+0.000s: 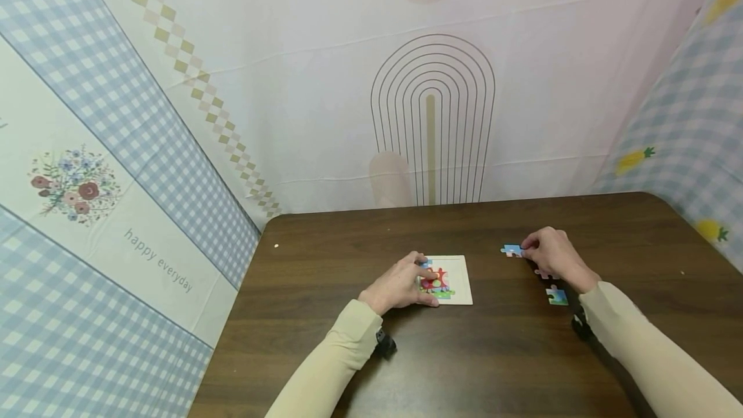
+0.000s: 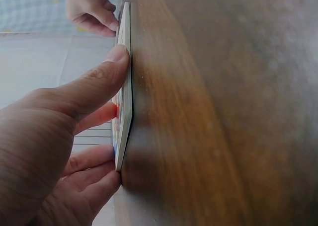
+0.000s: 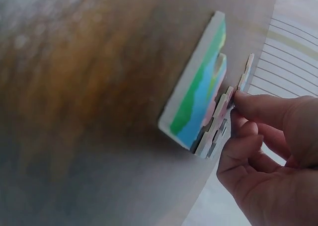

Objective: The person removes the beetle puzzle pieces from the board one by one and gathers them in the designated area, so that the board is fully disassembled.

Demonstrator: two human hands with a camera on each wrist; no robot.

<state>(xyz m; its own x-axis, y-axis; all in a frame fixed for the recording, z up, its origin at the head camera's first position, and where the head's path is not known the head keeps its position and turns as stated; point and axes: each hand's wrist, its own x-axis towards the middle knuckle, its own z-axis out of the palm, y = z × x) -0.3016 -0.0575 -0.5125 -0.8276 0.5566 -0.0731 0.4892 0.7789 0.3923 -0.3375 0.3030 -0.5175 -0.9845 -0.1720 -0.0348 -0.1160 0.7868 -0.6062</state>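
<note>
A small white-framed puzzle board lies flat on the table, with joined pieces of red, green and blue in its left part. My left hand holds the board by its near and far edges, one finger resting on the pieces. To the right, my right hand pinches the edge of a light-blue jigsaw piece at the table. A pink jigsaw piece lies partly under that hand. Nearer me is a blue-and-green jigsaw piece, large in the right wrist view.
The brown wooden table runs to a pale patterned cloth hung behind it. Checked cloth hangs at the left side, and more at the right. A tiny white speck lies near the far left corner.
</note>
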